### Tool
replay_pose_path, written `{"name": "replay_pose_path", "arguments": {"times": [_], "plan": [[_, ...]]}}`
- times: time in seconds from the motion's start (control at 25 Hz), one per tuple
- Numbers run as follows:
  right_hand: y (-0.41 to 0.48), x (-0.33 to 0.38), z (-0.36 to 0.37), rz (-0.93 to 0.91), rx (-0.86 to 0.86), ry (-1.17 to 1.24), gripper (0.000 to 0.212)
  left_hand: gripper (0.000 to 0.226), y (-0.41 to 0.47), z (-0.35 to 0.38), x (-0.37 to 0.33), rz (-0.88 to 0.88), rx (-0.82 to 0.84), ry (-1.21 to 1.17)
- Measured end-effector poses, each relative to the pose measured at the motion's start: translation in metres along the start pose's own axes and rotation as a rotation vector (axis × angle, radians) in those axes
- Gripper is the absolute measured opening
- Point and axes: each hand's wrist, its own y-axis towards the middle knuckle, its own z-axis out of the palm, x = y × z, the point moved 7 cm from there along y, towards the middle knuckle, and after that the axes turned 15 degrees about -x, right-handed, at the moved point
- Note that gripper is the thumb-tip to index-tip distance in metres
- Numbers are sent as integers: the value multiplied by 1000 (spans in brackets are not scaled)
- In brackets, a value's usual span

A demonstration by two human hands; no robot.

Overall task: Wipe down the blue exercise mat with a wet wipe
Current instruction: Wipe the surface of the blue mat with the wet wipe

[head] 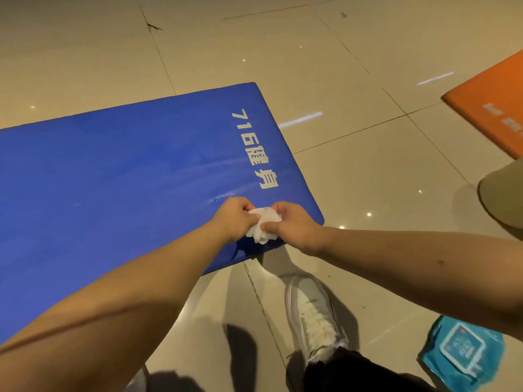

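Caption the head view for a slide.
Left hand and right hand grip a crumpled wet wipe over the blue mat.

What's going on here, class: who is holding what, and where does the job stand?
A person grips a crumpled white wet wipe with the left hand and the right hand over the near corner of the blue exercise mat. Faint streaks near its white lettering suggest some wiping is done. A teal wipes pack lies on the tiled floor.

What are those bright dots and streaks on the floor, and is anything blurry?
Head view: light reflections show as dots and streaks on the glossy floor tiles; damp streaks shine on the blue exercise mat beside the wet wipe, pinched by left hand and right hand; dark shadows fall near the white shoe; lettering on the orange mat is blurred.
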Motion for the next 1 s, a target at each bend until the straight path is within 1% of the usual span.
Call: {"name": "replay_pose_path", "arguments": {"times": [0.04, 0.12, 0.16, 0.2, 0.24, 0.32, 0.36, 0.4, 0.44, 0.52, 0.56, 0.6, 0.72, 0.84, 1.0], "plan": [[5, -10, 0, 64, -7, 51, 28, 8, 3, 7, 5, -26, -7, -13], [17, -28, -4, 142, -5, 68, 33, 7, 8, 21, 19, -91, -28, -41], [23, -35, -7, 149, -13, 56, 30, 9, 10, 26, 26, -124, -44, -58], [29, -37, -14, 121, -32, 38, 22, 13, 11, 30, 34, -141, -65, -46], [35, -36, -24, 56, -74, 5, 18, 20, 11, 32, 39, -128, -96, 10], [50, -33, -45, -143, -189, -144, 29, 35, 10, 33, 48, -55, -160, 187], [55, -35, -51, -229, -243, -224, 26, 42, 7, 34, 51, -17, -177, 264], [61, -42, -53, -310, -287, -299, 26, 49, 4, 35, 54, 17, -174, 333], [63, -50, -51, -386, -296, -397, 33, 58, 0, 39, 58, 47, -155, 405], [58, -76, -28, -447, -176, -673, 42, 72, -6, 47, 65, 92, -103, 545], [53, -88, -15, -447, -114, -784, 45, 77, -8, 50, 66, 106, -80, 599], [46, -95, -5, -443, -81, -843, 49, 80, -10, 53, 67, 112, -61, 635], [31, -108, 11, -403, -69, -946, 66, 83, -12, 55, 69, 108, -7, 702], [25, -118, 10, -349, -57, -1067, 72, 87, -11, 51, 72, 109, 48, 741], [24, -117, 11, -439, 32, -1129, 74, 92, -12, 46, 77, 145, 92, 788]]}}
